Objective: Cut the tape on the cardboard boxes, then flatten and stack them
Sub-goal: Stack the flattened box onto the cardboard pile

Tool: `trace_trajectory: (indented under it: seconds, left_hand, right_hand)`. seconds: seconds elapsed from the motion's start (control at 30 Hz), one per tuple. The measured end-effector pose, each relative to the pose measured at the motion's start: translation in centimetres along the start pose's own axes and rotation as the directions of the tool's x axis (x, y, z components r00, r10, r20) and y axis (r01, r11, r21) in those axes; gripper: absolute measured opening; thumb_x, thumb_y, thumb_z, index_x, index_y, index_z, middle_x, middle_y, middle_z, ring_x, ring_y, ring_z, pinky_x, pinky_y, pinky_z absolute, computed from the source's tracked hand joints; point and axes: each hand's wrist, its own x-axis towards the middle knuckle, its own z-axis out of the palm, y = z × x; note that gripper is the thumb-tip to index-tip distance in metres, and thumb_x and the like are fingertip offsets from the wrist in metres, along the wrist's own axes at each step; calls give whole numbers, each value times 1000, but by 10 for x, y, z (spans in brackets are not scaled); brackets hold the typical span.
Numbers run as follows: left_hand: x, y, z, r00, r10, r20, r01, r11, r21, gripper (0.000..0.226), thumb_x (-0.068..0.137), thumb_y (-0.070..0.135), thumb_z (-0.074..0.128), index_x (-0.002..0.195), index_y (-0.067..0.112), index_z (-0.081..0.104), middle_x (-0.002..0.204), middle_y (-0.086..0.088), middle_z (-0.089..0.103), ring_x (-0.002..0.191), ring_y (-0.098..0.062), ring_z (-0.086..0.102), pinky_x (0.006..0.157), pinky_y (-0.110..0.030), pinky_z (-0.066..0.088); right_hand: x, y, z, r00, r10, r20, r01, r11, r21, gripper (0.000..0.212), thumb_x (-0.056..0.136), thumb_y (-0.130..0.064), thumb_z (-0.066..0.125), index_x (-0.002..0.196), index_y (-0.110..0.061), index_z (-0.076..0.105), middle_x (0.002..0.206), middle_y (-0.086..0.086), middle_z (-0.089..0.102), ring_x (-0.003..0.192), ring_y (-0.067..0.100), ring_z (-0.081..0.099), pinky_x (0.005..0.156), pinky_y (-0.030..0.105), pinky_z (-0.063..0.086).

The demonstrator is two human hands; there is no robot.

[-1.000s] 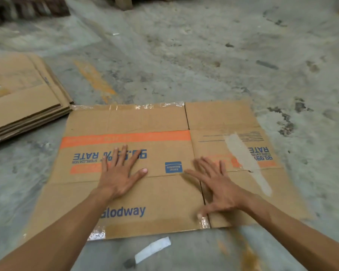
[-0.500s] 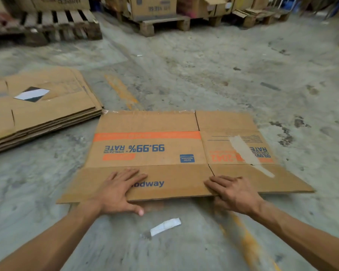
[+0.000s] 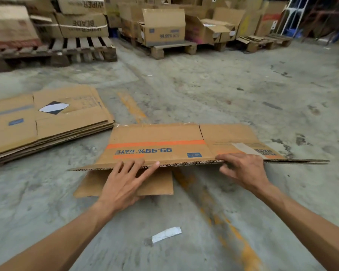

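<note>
Bottom centre of frame: white tape scrap point(image 3: 166, 234) lying on the concrete floor point(image 3: 243, 90), between the two forearms. Faded orange paint line point(image 3: 233, 231) runs diagonally on the floor, lower right up toward centre

Mid frame: flattened cardboard box point(image 3: 160, 143), near edge raised off the floor, corrugated edge facing camera. Orange stripe and blue "99.99% RATE" print on top face, upside down from this view. One lower flap point(image 3: 125, 182) hangs below the raised edge and rests on the floor

Left hand point(image 3: 123, 184) at the near edge, left of centre: fingers spread, fingertips over the top of the edge, palm in front of the hanging flap. Can't tell whether the thumb is under the board

Right hand point(image 3: 245, 169) at the near edge, right of centre: fingers curled over the top of the edge, clamped on the board

Left of frame, just beside the box's far left corner: stack of flattened boxes point(image 3: 47, 122) on the floor, black-and-white diamond label on the top sheet

Top of frame: wooden pallets point(image 3: 72, 49) with cardboard boxes, some open point(image 3: 162, 26)
</note>
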Motion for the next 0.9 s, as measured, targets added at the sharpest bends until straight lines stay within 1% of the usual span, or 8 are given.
trace_trajectory:
  seconds: [0.1, 0.23, 0.3, 0.37, 0.5, 0.6, 0.73, 0.9]
  left_hand:
    - [15, -5, -8, 984, -170, -54, 162, 978, -127, 98, 54, 29, 87, 143, 13, 48, 101, -6, 68, 84, -30, 64, 68, -36, 51]
    - [38, -27, -10, 995, -93, 38, 100, 947, -304, 34, 70, 39, 81, 103, 29, 76, 90, 7, 76, 80, -27, 69, 61, -30, 53]
    - [43, -33, -11, 993, -114, 32, 118, 917, -380, 30, 74, 44, 72, 101, 30, 77, 92, 7, 76, 83, -27, 71, 65, -33, 57]
    - [48, -32, -16, 992, -125, 21, 122, 901, -416, 32, 75, 47, 65, 102, 33, 76, 91, 5, 76, 82, -25, 72, 66, -34, 57]
    - [59, -30, -49, 973, -171, -154, 99, 915, -390, 29, 75, 48, 63, 98, 37, 77, 82, 7, 76, 69, -19, 72, 50, -24, 48]
    - [77, -38, -80, 947, -195, -254, 77, 909, -409, 36, 79, 55, 50, 102, 41, 74, 88, 8, 76, 74, -20, 73, 51, -27, 52]
    - [95, -51, -118, 932, -134, -338, 3, 933, -361, 38, 81, 52, 47, 106, 41, 73, 89, 6, 77, 73, -23, 73, 52, -35, 55]
    - [85, -84, -157, 917, -98, -388, -18, 959, -283, 36, 84, 50, 48, 110, 41, 71, 104, 16, 73, 84, -12, 73, 52, -28, 54]
  right_hand:
    - [0, 2, -1, 999, -28, 44, 27, 999, 20, 31, 71, -36, 51, 90, -32, 76, 83, -12, 76, 68, 14, 73, 49, 29, 53]
    - [1, 9, -8, 957, -52, 285, 68, 997, -45, 48, 64, -44, 61, 112, -41, 66, 100, -16, 73, 75, 20, 72, 51, 25, 42]
    - [3, 12, -7, 931, -46, 363, 74, 995, -65, 64, 68, -47, 67, 130, -46, 53, 111, -15, 71, 90, 22, 70, 57, 29, 43]
    - [11, 15, -11, 933, 20, 359, -29, 999, 19, 52, 79, -42, 69, 128, -50, 56, 113, -12, 72, 100, 21, 69, 71, 33, 52]
    - [24, 19, -35, 994, 8, 113, -11, 1000, 27, 39, 75, -26, 82, 109, -43, 72, 92, -8, 76, 77, 21, 74, 58, 28, 54]
    - [31, 19, -66, 997, 31, -66, -32, 999, -9, 31, 78, -35, 73, 108, -46, 71, 92, -10, 76, 71, 20, 73, 53, 32, 55]
    - [36, 17, -98, 975, 53, -214, -57, 998, -10, 31, 82, -36, 56, 107, -44, 72, 98, -13, 76, 76, 16, 75, 51, 31, 55]
    - [60, -11, -108, 943, -2, -334, 20, 999, 50, 26, 84, -25, 63, 104, -35, 76, 102, -16, 75, 90, 6, 72, 61, 28, 57]
